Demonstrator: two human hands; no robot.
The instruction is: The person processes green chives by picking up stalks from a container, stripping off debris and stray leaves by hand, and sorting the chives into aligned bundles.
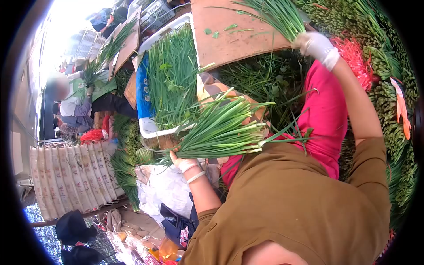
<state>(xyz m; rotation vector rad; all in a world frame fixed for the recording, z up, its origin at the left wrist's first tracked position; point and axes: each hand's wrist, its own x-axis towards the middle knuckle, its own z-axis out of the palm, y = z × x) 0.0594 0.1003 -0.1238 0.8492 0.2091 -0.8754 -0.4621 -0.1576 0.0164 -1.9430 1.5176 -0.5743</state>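
Two grasps: I see left hand [182, 163] clasping central chive bunch [225, 130], right hand [314, 46] gripping upper-right chives [282, 18]; slackening could shed stems.

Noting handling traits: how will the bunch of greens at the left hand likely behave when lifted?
The bunch of greens probably bends easily, its leaves being long and thin. Stalks might slip out, since no tie shows.

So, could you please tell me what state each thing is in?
Left hand, holding nearer bunch
Nearer bunch, held, fanned out
Right hand, holding farther bunch
Farther bunch, held over board
Board, scattered with leaf scraps
White crate, open, filled with greens
Red strands, heaped
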